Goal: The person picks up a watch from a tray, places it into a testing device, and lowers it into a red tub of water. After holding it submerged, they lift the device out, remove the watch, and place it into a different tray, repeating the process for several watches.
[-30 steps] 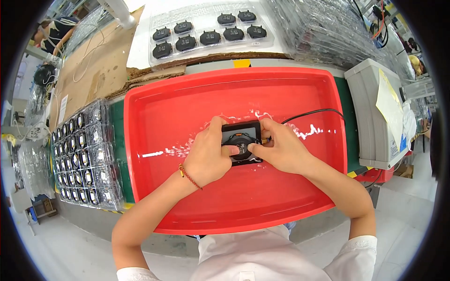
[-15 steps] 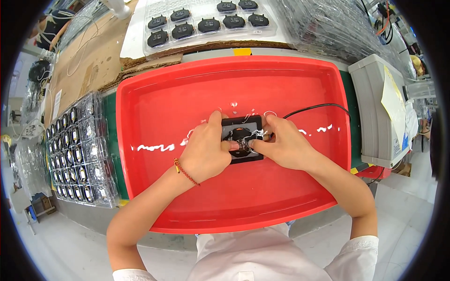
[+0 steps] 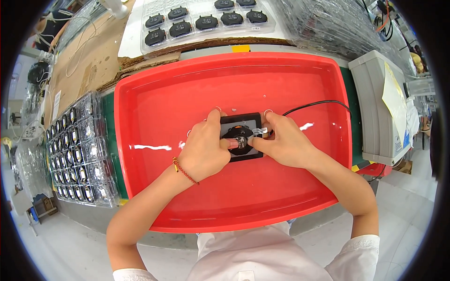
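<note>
Both my hands grip a black rectangular frame (image 3: 248, 158) with a grey inner face, over the middle of a red basin (image 3: 225, 63) that seems to hold water. A round black watch-like part (image 3: 237, 132) lies inside the frame. My left hand (image 3: 205, 147) holds the frame's left side, its thumb pressed on the round part. From the other side my right hand (image 3: 288, 144) clasps the frame, its thumb tip touching the part's lower right. A small clear piece (image 3: 259, 131) shows beside that thumb. Fingers behind the frame are partly hidden. A black cable (image 3: 323, 101) runs from near my right hand over the basin's right rim.
Clear trays of small black-and-silver parts (image 3: 72, 154) stand left of the basin. Behind it, another clear tray holds several round black parts (image 3: 206, 22). Stacked clear plastic trays (image 3: 323, 33) fill the back right. A grey-white box (image 3: 375, 107) stands right of the basin.
Bright ripples around my hands have faded and the water surface looks calmer. The round part shows more plainly. Both hands keep their hold on the frame in nearly the same place.
</note>
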